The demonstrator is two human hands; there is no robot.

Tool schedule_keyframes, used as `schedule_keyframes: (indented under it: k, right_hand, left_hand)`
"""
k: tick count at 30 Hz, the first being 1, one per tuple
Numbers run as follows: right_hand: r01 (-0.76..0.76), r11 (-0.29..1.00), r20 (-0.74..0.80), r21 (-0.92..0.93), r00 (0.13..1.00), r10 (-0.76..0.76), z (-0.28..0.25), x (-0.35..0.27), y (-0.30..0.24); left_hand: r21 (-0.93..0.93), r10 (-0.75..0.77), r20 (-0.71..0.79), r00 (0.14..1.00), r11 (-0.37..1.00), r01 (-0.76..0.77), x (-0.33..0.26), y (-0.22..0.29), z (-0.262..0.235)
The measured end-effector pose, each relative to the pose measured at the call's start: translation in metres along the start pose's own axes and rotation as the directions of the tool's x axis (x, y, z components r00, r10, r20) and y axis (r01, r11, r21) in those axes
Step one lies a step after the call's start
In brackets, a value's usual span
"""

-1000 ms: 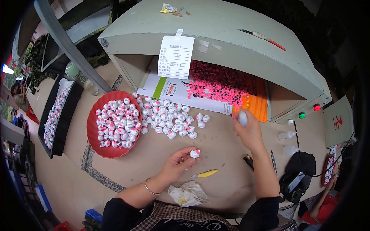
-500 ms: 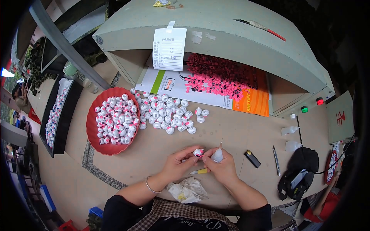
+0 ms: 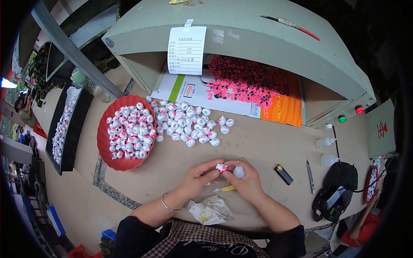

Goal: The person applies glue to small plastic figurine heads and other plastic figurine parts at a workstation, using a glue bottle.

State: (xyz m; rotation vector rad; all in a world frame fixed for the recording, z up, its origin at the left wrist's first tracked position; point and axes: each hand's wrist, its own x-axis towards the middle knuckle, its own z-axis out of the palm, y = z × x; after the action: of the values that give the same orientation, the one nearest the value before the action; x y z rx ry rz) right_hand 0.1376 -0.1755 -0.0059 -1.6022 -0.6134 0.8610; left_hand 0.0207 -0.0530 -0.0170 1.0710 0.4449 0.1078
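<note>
Between the fingertips of my left hand is a small white toy head with pink patches. My right hand curls around a small translucent squeeze bottle, its fingertips also meeting the toy head. Under my hands lies a yellow-handled tool, partly hidden by the right hand. Closer to me rests a crumpled, stained cloth. Ahead and to the left, a loose pile of similar white heads spreads beside a red scalloped bowl filled with more.
Small pink and black pieces cover a sheet under the grey shelf. To the right lie a black lighter, a craft knife, two bottles and a black bag. A black tray stands left; another person sits far right.
The toy head has turned in my fingers and shows more pink. The bottle in my right hand has tilted, and its upright needle tip no longer stands out.
</note>
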Motion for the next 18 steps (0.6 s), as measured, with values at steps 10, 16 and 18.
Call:
schedule_keyframes:
  k: [10,16,18]
  right_hand:
    - [0.112,0.977,0.028,-0.182,0.994,-0.109,0.000,0.001,-0.002]
    - [0.094,0.996,-0.057,-0.005,0.994,-0.094,0.010,0.000,0.001]
    - [0.075,0.997,-0.063,0.013,0.995,-0.074,0.004,0.000,0.003]
  left_hand:
    - [0.013,-0.006,-0.010,1.000,1.000,0.006,-0.005,-0.005,-0.001]
    - [0.022,0.127,-0.097,0.987,0.992,-0.126,-0.007,0.013,-0.008]
    - [-0.209,0.298,-0.506,0.809,0.868,-0.450,-0.005,0.029,-0.016]
